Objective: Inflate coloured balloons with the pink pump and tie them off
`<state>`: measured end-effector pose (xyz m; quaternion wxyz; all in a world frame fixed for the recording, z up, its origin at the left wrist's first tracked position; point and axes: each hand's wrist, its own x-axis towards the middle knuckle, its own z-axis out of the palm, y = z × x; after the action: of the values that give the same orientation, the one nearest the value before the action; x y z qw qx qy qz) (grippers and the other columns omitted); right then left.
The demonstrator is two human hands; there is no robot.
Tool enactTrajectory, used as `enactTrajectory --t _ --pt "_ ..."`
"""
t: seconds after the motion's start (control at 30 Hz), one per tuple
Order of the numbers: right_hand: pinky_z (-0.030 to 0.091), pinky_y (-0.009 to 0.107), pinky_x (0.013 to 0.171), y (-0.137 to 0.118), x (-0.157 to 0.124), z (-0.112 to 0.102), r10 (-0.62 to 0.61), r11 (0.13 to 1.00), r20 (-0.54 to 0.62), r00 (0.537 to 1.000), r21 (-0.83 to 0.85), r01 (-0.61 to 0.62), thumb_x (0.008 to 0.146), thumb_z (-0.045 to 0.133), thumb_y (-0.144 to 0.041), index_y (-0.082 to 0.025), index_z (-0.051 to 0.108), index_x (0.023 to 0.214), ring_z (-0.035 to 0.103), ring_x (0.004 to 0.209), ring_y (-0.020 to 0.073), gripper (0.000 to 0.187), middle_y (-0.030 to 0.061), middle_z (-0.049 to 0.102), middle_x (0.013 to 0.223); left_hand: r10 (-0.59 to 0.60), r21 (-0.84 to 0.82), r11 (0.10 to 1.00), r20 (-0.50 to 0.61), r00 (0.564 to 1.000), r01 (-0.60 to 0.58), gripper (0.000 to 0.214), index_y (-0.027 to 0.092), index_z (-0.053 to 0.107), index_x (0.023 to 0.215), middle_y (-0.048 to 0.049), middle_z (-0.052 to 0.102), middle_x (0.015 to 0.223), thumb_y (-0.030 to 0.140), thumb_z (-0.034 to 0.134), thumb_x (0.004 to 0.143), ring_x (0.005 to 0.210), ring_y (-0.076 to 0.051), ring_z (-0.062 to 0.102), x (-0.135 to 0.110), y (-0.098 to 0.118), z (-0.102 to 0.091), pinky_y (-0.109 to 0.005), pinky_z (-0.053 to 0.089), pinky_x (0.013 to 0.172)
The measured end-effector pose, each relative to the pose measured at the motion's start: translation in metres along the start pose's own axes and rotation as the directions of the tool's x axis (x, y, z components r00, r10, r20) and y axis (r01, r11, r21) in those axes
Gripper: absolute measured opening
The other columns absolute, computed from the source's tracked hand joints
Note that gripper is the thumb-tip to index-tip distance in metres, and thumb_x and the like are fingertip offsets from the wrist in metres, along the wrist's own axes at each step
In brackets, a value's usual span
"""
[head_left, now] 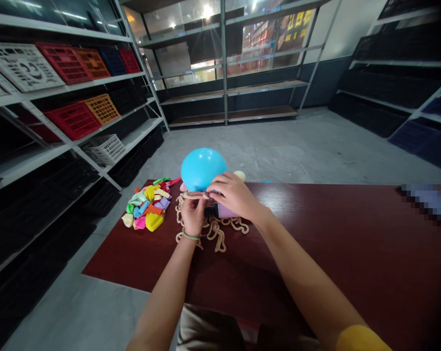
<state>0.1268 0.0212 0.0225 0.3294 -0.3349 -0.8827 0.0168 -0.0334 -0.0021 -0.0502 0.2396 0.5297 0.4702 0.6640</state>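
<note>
A round, inflated blue balloon (204, 168) sits just beyond my fingertips, its lower end close against them. My left hand (193, 217) is closed, thumb and fingers pinching a thick beige cord (194, 196) just below the balloon. From the right, my right hand (237, 195) meets it with closed fingertips at the same cord, beside the balloon's neck; the neck itself is mostly hidden. More loops of the cord lie loose on the table under both hands. Partly covered by my right hand is a purple and black object (226, 211) whose kind I cannot make out.
A heap of limp, many-coloured balloons (147, 207) lies at the left end of the dark red table (315, 253). Behind my right hand shows a pale round balloon (239, 175). Shelves with plastic crates (74, 119) stand left; metal racks (226, 92) stand ahead.
</note>
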Motion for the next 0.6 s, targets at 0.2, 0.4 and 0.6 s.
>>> enactTrajectory --t 0.2,0.4,0.6 --pt "0.039 0.035 0.084 -0.002 0.0 -0.004 0.025 0.999 0.004 1.0 -0.034 -0.025 0.09 0.064 -0.023 -0.026 0.069 0.084 0.054 0.093 0.0185 0.008 -0.0016 0.068 0.088 0.105 0.035 0.994 0.003 0.994 -0.105 0.017 0.019 0.07 0.081 -0.0051 0.071 0.082 0.036 0.071 0.083 0.076 -0.018 0.067 -0.001 0.0 -0.001 -0.03 0.054 0.073" --pt "0.037 0.035 0.08 -0.004 0.0 0.008 0.044 0.992 -0.065 0.997 -0.111 -0.051 0.085 0.062 -0.02 -0.022 0.06 0.078 0.053 0.093 0.0204 0.008 0.0011 0.065 0.087 0.145 0.096 0.985 -0.004 0.989 -0.144 0.013 0.021 0.074 0.083 -0.006 0.074 0.088 0.033 0.071 0.083 0.084 -0.02 0.069 0.002 0.0 -0.003 -0.034 0.054 0.084" --pt "0.038 0.039 0.079 0.002 -0.001 0.01 0.052 0.962 -0.136 0.989 -0.257 -0.086 0.082 0.059 -0.019 -0.022 0.057 0.077 0.052 0.092 0.0244 0.006 0.0055 0.063 0.086 0.122 0.173 0.979 -0.069 0.99 -0.109 0.018 0.019 0.075 0.083 -0.0059 0.075 0.087 0.037 0.071 0.082 0.083 -0.021 0.07 0.005 0.0 -0.004 -0.035 0.054 0.083"
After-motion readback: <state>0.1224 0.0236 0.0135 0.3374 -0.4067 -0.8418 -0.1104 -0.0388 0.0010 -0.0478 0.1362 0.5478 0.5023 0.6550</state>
